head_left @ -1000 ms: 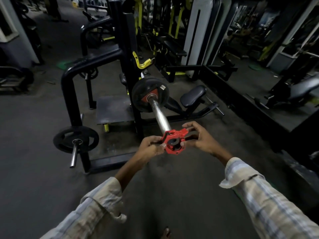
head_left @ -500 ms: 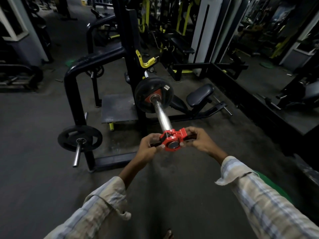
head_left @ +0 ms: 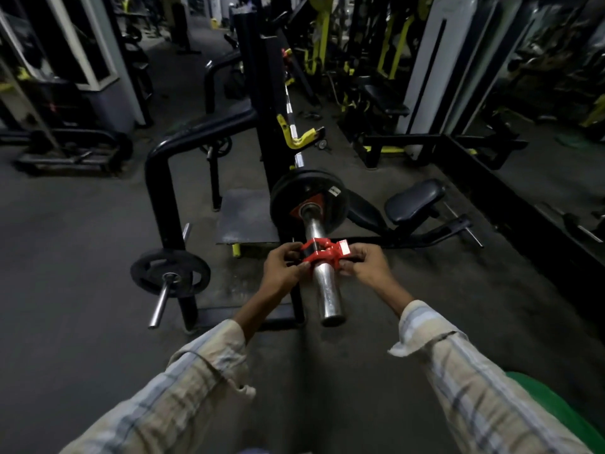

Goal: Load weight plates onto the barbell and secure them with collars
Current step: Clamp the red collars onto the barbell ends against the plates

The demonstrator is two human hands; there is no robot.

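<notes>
the dark gym floor (head_left: 82,257) fills most of the scene, with machines crowded along the far side and the right. a black rack (head_left: 258,93) stands upright in the middle far ground, with a yellow hook (head_left: 296,136) on its right side and a curved black tube frame (head_left: 183,149) to its left. the barbell (head_left: 322,283) runs from the rack toward the near side, its chrome sleeve end pointing at the camera. a black weight plate (head_left: 309,201) sits on the sleeve, on its far part, with a red patch at its hub. a second black plate (head_left: 170,276) hangs on a short peg low on the frame, to the left and well apart from the barbell. a padded black seat (head_left: 414,199) stands to the right of the loaded plate.

both arms reach forward in pale checked sleeves (head_left: 474,388). the left hand (head_left: 283,270) and the right hand (head_left: 368,268) meet at the red collar (head_left: 322,252), each grip closed on one side of it. the collar is around the sleeve, between the weight plate and the bare near end of the bar, apart from the plate with chrome showing between them. whether its lever is locked cannot be told
</notes>
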